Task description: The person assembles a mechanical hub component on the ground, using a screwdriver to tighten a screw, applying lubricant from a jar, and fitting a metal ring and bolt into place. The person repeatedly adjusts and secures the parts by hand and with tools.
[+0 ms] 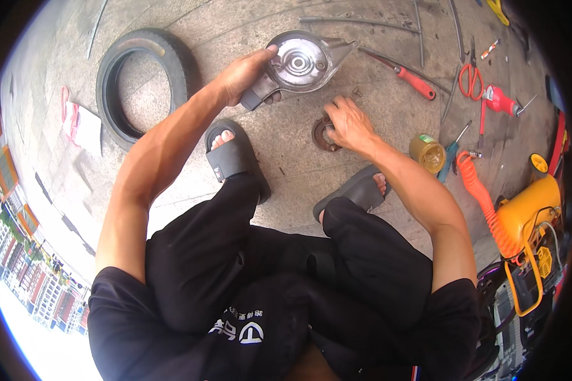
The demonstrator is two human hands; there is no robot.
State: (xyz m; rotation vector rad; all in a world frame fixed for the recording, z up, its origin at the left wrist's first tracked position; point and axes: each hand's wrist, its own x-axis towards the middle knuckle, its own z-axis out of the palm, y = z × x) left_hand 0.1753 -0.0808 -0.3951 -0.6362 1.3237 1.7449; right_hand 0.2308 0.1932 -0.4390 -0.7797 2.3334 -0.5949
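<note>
My left hand is closed round the near left edge of a brake drum plate, a shiny round metal part with a pointed arm at its right. The plate is held off the ground with its round face up. Below my left fingers a dark block-shaped end sticks out from it. My right hand reaches down to a rusty brown, ring-shaped pair of brake shoes on the ground. Its fingers are curled at the ring's right side, and their tips are partly hidden.
A black tyre lies at the left, near a white-and-red packet. To the right are a red-handled screwdriver, red scissors, a red bottle, a jar of yellowish paste and a yellow air compressor with an orange coiled hose.
</note>
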